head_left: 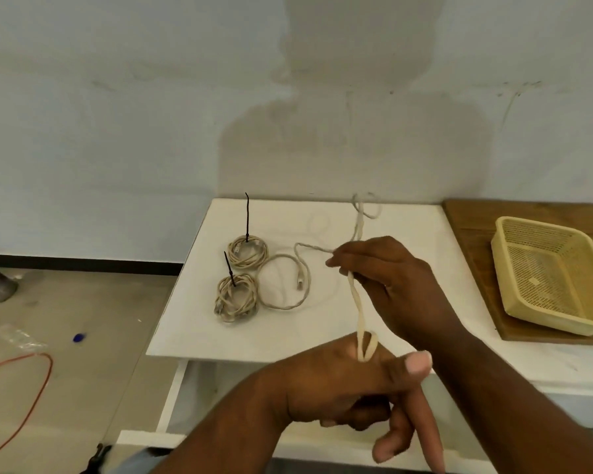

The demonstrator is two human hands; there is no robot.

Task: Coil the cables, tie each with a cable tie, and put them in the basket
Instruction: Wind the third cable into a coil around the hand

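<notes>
A loose beige cable (281, 285) lies on the white table (192, 323), running in an open loop and on toward the far edge. My right hand (387, 278) pinches this cable above the table. From there the cable drops to a small loop hooked over my left hand (350, 384) near the thumb, low in the view. Two coiled beige cables, each bound with a black cable tie, lie at the left: the far coil (248, 255) and the near coil (236, 298). The beige mesh basket (514, 234) stands at the right.
The basket sits on a brown wooden board (473, 227) at the table's right side. An orange cord (31, 398), a clear plastic bag (18, 336) and a small blue object (78, 337) lie on the floor at the left. A wall stands behind the table.
</notes>
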